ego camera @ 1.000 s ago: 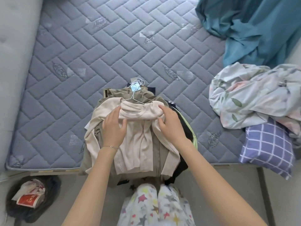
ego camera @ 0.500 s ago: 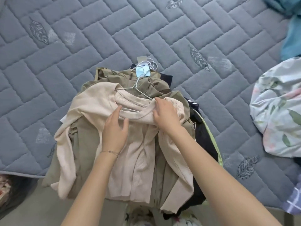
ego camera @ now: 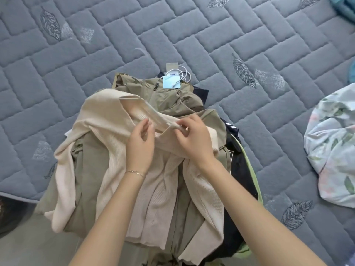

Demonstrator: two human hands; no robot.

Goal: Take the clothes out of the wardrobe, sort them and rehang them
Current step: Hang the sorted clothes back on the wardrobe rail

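A cream ribbed sweater point(ego camera: 107, 123) lies on top of a pile of clothes on the grey quilted mattress point(ego camera: 192, 35). Under it is an olive jacket point(ego camera: 172, 96), and dark garments point(ego camera: 240, 169) show at the pile's right side. White hanger hooks point(ego camera: 184, 73) and a pale blue tag point(ego camera: 171, 82) stick out at the pile's far end. My right hand point(ego camera: 194, 139) pinches the sweater's neckline and lifts it. My left hand point(ego camera: 141, 144) sits at the neckline beside it, fingers loosely curled against the fabric.
A floral bedsheet bundle point(ego camera: 334, 143) lies on the mattress at the right. Teal fabric point(ego camera: 345, 6) shows at the top right corner. The pile hangs over the mattress's near edge; the floor point(ego camera: 28, 246) and a dark object are at the lower left.
The view has closed in on the pile. My right hand has moved from the sweater's shoulder to its neckline and raised it. The hanger inside the collar no longer shows.
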